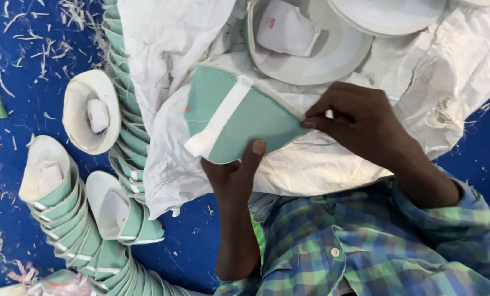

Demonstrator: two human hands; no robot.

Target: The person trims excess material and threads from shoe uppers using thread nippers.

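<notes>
Left hand under a mint-green curved fabric piece with a white strip across it, thumb pressed on its lower edge, fingers hidden behind; gripping it from below. Right hand closed on the right end of the same piece, fingertips pinching the edge. Piece held above a crumpled white sack cloth, roughly centre of view, tilted, white strip running from upper right to lower left.

Behind, on the sack: pale grey curved pieces with white inner pads, lying open side up. At left, on the blue floor: nested rows of mint-green pieces, stacked one inside another, and one single off-white piece apart from the rows. White shavings scattered over the floor. Green-and-blue checked shirt sleeves at lower right.
</notes>
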